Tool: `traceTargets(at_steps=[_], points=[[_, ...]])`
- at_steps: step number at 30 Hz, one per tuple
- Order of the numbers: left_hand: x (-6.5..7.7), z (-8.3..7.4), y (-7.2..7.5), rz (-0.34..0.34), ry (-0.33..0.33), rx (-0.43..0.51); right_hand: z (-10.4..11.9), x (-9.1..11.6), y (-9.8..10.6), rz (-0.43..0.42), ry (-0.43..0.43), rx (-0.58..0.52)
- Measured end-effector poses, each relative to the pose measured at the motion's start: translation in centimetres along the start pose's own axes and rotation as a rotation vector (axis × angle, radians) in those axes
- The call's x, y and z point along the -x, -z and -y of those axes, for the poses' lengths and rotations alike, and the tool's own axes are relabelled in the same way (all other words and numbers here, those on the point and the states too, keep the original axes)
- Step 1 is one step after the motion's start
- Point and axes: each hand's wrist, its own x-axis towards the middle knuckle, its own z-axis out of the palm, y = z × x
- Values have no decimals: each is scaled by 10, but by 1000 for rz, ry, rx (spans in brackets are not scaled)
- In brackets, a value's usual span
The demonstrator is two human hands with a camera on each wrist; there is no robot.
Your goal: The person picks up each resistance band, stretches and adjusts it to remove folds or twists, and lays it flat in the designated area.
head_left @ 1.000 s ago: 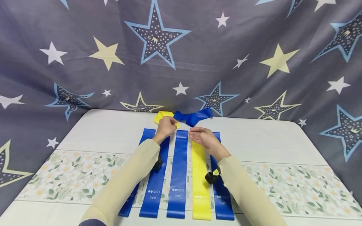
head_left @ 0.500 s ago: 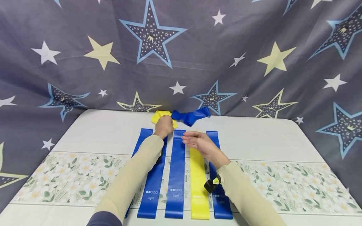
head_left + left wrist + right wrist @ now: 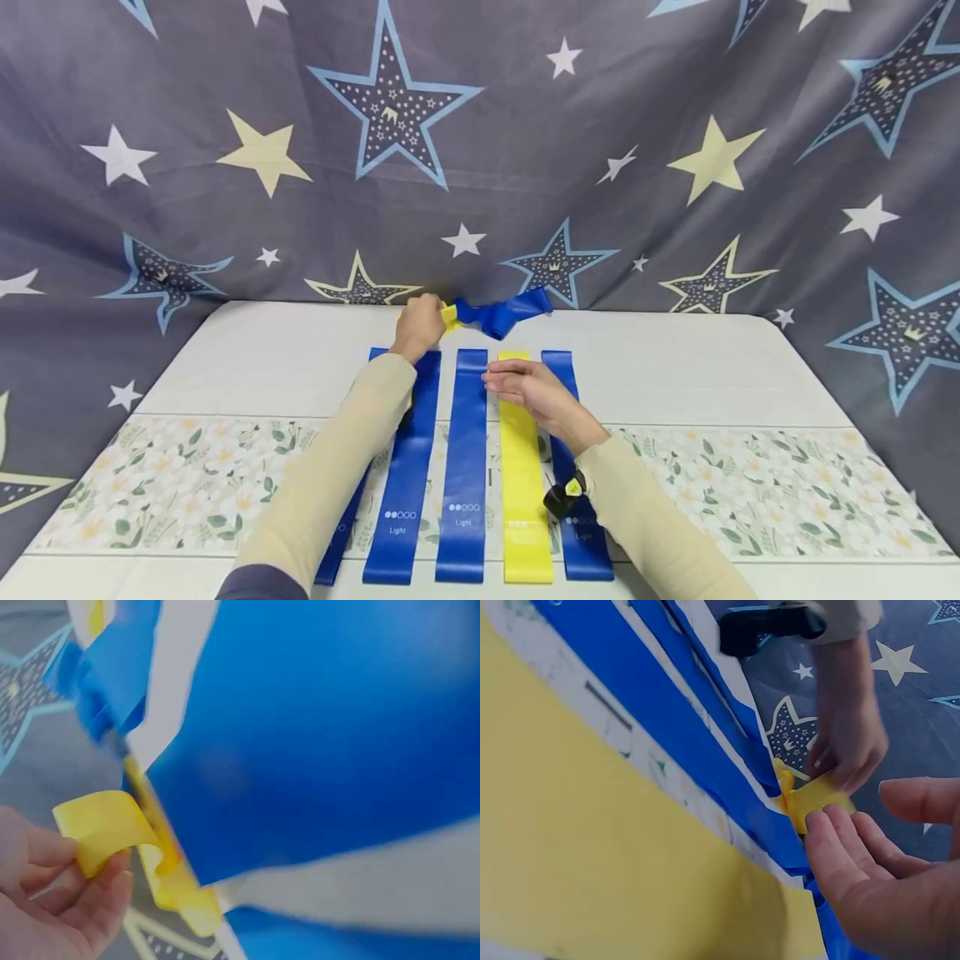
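Note:
My left hand [image 3: 418, 327] is at the far edge of the table, pinching one end of a loose yellow resistance band [image 3: 450, 316]. In the left wrist view, thumb and fingers hold that yellow end [image 3: 105, 817] raised in a curl, while the remainder lies bunched on the table. Right beside it lies a crumpled blue resistance band [image 3: 498, 318]. My right hand [image 3: 534, 390], fingers extended and holding nothing, hovers over the far part of a flat yellow band [image 3: 527, 492]. The right wrist view shows its palm and spread thumb [image 3: 885, 877].
Several flat blue bands lie lengthwise in a row with the yellow one, among them a middle blue band [image 3: 463, 450] and a right blue band [image 3: 588, 550]. Underneath is a white table [image 3: 675, 358] with a floral strip [image 3: 735, 492]. A star-patterned cloth [image 3: 480, 167] hangs behind.
The left hand has reached the loose yellow band, taken hold of it and shifted slightly left. The right hand has drifted a little toward the near side, fingers still extended.

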Motion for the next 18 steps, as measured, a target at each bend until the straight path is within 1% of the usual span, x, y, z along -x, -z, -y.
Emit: traceTargets(at_steps=[4,9,13,18], points=[[-3,0,19,-60,-51,71,-4,1,0,13,-5,7],[-2,-5,41,-95,-100,97,-7,2,-2,38,-5,9],[2,-12,57,-123,-141,133,-7,3,-4,55,6,15],[6,-23,70,-169,-226,147,-2,5,-7,67,15,27]])
